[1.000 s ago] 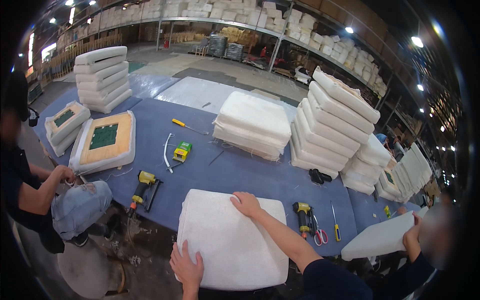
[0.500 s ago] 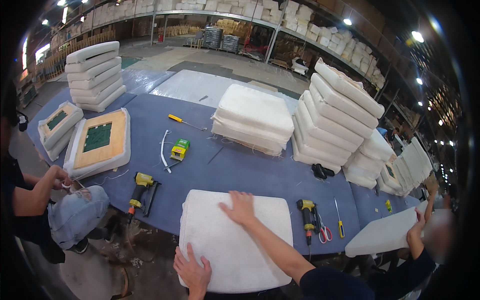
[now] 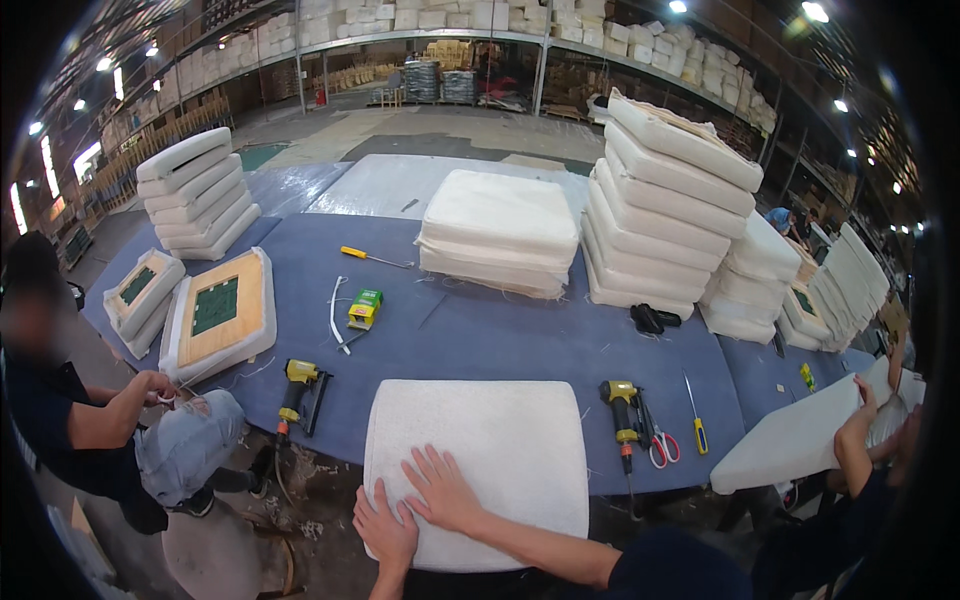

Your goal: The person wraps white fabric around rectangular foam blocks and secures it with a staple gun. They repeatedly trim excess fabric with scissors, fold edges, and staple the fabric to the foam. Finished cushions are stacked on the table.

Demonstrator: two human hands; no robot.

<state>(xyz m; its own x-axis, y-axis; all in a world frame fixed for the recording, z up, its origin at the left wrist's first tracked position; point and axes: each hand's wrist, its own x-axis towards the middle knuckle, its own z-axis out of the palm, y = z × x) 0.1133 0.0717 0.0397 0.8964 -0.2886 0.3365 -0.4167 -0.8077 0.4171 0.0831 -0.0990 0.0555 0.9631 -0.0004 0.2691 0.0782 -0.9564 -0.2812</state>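
A white upholstered seat cushion [image 3: 500, 440] lies in front of me, its far part on the blue-covered table and its near part over the front edge. My left hand [image 3: 387, 528] rests on its near left edge, fingers apart. Flat on the fabric just beside it, my right hand [image 3: 442, 490] has its fingers spread. Neither hand grips anything. Left of the cushion lies a yellow and black staple gun [image 3: 299, 392]; on the right are a second staple gun [image 3: 623, 412], red-handled scissors [image 3: 662, 446] and a yellow-handled screwdriver [image 3: 698, 430].
White cushions stand in a middle stack [image 3: 500, 225], a tall right stack [image 3: 665, 200] and a far left stack [image 3: 195, 195]. A green and yellow box [image 3: 365, 308] lies mid-table. One person [image 3: 110, 420] sits at left; another's hand [image 3: 856, 420] holds a white panel [image 3: 785, 445] at right.
My right hand has slid from the cushion's far middle back toward me, close to my left hand. The view has shifted slightly. The left hand stays at the near left edge.
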